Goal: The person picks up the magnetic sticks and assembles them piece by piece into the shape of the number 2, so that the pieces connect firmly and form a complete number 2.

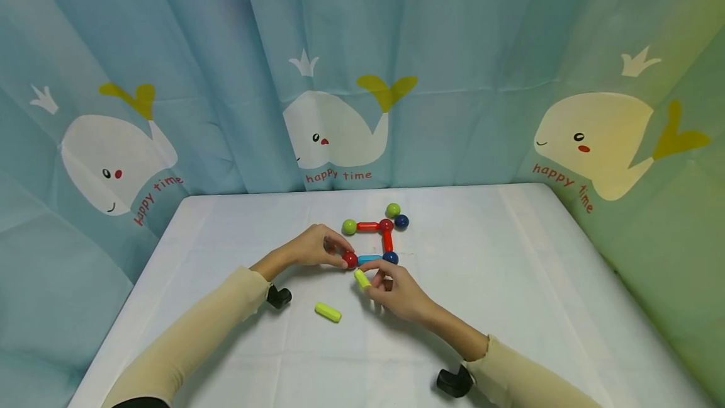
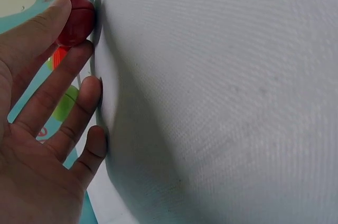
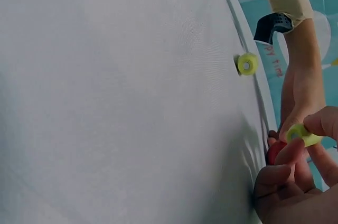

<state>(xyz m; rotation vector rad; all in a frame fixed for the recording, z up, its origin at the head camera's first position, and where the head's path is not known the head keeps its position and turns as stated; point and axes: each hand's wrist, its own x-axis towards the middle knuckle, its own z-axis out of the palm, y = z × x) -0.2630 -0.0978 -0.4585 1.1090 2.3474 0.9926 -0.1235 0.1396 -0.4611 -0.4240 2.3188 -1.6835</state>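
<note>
left grip (image 1: 315,247): pinching red ball (image 1: 350,261), lower centre of frame. right grip (image 1: 401,292): pinching yellow rod (image 1: 362,279), just below ball. apparent step: joining. brace ball; align rod end squarely; avoid dislodging blue rod (image 1: 370,259).

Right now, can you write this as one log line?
left hand: pinches nearer red ball | right hand: pinches yellow stick | blue stick: touches that ball | other yellow stick: lies on table

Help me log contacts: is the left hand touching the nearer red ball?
Touching. The left wrist view shows the left hand pinching the nearer red ball between thumb and a fingertip.
</note>
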